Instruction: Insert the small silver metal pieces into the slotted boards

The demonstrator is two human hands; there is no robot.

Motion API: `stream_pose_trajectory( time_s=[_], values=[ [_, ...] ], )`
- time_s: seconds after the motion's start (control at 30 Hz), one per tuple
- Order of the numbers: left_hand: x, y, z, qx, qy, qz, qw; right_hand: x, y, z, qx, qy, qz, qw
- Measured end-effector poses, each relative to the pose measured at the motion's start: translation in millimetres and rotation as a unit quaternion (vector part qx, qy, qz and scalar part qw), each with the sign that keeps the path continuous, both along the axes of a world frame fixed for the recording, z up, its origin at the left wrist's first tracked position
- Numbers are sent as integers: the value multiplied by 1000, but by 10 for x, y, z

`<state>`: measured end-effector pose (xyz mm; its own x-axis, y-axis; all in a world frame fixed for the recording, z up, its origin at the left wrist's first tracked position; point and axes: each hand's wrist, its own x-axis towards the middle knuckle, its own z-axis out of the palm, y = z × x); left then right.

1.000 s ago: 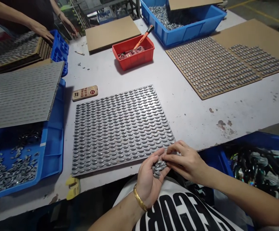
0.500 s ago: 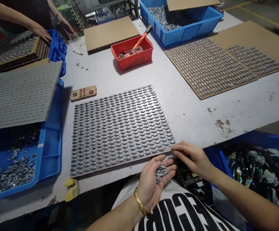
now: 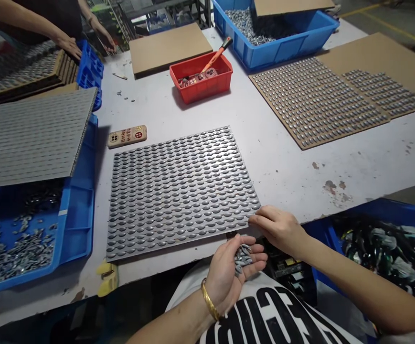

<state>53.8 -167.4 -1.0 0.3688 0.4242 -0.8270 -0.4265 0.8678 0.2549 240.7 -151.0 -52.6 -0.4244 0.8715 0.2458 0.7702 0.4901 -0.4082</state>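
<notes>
My left hand (image 3: 225, 267), palm up and cupped below the table's front edge, holds a small heap of grey pointed-oval pieces (image 3: 243, 259). A gold bracelet (image 3: 209, 300) is on that wrist. My right hand (image 3: 277, 228) has its fingertips pressed together at the near right corner of a grey board (image 3: 182, 191). Rows of the same oval shapes cover this board, which lies flat on the table. Whatever those fingertips pinch is hidden.
To the left a blue bin (image 3: 74, 229) of loose pieces stands under a tilted board (image 3: 31, 138). Farther back are a red tray (image 3: 202, 88), a blue crate (image 3: 279, 52) and a piece-covered brown board (image 3: 314, 102). A co-worker's hand (image 3: 69, 46) rests by stacked boards.
My right hand has shifted slightly left along the board's corner, its fingers now closer together. My left hand stays cupped around the pieces. The view has moved a little.
</notes>
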Motion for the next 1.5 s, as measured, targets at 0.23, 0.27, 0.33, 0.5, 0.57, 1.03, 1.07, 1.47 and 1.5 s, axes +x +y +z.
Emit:
stream_pose_trajectory(
  time_s=[0.23,0.27,0.33,0.5,0.57,1.03,1.07,1.47,1.5],
  values=[
    [-5,3,-13,14,-3,20,1000,21,-37,-23,11,-13,23,1000],
    [-4,3,-9,15,-2,22,1000,23,-43,-11,8,-5,21,1000],
    [2,3,0,16,0,26,1000,21,-56,51,-5,31,15,999],
    [38,-14,-6,18,0,57,998,-62,-133,275,-30,96,47,994],
    [54,-30,-22,15,1,74,997,-114,-176,306,-12,74,63,995],
    [56,-47,-27,38,-3,1,999,68,-280,344,-120,174,34,977],
    [53,-47,-33,35,-1,-7,999,109,-253,334,-127,192,18,973],
    [41,-60,-51,26,22,-44,998,222,-59,-20,-32,128,33,991],
    [40,-62,-54,25,21,-43,999,234,-55,-27,-21,108,39,993]
  ],
)
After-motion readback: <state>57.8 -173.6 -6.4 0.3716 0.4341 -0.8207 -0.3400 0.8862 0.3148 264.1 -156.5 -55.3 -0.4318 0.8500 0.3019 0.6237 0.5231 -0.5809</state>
